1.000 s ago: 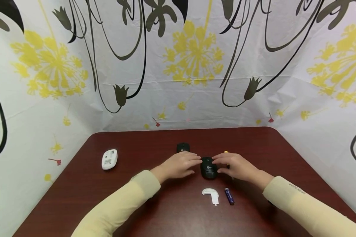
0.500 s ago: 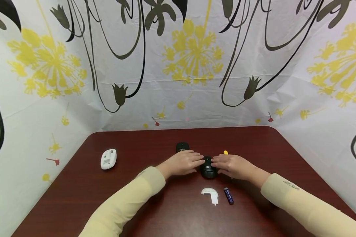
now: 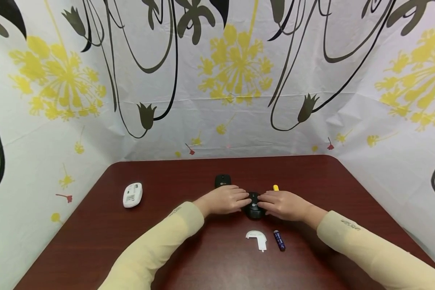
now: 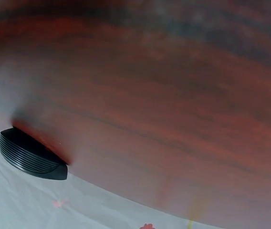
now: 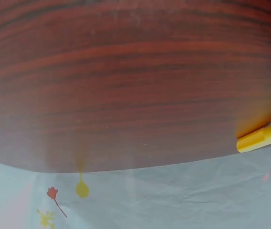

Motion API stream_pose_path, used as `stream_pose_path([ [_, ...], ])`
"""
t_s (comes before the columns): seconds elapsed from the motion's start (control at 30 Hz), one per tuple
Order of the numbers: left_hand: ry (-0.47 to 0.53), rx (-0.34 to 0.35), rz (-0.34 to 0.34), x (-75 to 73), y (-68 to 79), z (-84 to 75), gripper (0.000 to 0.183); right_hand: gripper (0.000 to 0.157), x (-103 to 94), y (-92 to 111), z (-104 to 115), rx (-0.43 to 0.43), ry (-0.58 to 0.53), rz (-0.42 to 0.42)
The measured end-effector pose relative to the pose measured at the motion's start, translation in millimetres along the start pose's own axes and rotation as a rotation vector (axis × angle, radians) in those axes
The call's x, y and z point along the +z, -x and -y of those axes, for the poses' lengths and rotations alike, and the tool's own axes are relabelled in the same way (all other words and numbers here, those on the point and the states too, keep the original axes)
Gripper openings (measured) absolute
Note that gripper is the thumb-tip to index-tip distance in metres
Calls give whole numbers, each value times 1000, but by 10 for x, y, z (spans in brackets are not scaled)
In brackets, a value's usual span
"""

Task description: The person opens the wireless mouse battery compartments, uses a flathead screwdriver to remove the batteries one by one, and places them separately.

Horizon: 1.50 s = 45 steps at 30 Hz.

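Between the two hands sits a black computer mouse (image 3: 254, 211) on the brown table. My left hand (image 3: 224, 199) holds its left side, the fingertips bent over the edge. Opposite, my right hand (image 3: 280, 204) grips the right side, fingers curled onto the top shell. Part of the mouse is covered by the fingers. Neither wrist view shows the hands' fingers or this mouse. Nearer the person lie a white curved cover (image 3: 258, 238) with a flat tab and a blue battery (image 3: 279, 240).
A second black mouse (image 3: 222, 180) stands behind the left hand, its ridged end (image 4: 33, 157) visible in the left wrist view. An upturned white mouse (image 3: 132, 195) lies far left. Beyond the right hand is a yellow-and-black handled tool (image 5: 259, 138). Patterned cloth (image 3: 188, 133) surrounds the table.
The left hand has moved right, from beside the mouse onto its left edge. The right fingers have come down and bent over the right side. The mouse has barely moved.
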<state>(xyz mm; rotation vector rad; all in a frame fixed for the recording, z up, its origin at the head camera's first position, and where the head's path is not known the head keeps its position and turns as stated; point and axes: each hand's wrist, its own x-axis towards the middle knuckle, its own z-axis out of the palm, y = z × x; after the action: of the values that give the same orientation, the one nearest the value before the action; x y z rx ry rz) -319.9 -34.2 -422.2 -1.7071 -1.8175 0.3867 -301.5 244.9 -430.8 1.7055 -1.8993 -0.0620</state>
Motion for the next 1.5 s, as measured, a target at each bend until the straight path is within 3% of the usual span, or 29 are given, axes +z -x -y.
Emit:
stream_pose_path([
  [0.23, -26, 53, -42, 78, -39, 1, 33, 26, 6, -1, -26, -78, 30, -5],
  [0.5, -51, 73, -54, 107, -78, -12, 30, 37, 35, 14, -49, -123, 72, -46],
  [0.67, -86, 86, -54, 83, -93, -13, 28, 43, 35, -1, -49, -110, 72, -22],
  [1.17, -148, 89, -54, 106, -104, -45, 27, 42, 46, 6, -41, -117, 55, -38],
  [1.5, -161, 83, -82, 43, -80, -15, 28, 44, 10, 4, -35, -110, 87, -51],
])
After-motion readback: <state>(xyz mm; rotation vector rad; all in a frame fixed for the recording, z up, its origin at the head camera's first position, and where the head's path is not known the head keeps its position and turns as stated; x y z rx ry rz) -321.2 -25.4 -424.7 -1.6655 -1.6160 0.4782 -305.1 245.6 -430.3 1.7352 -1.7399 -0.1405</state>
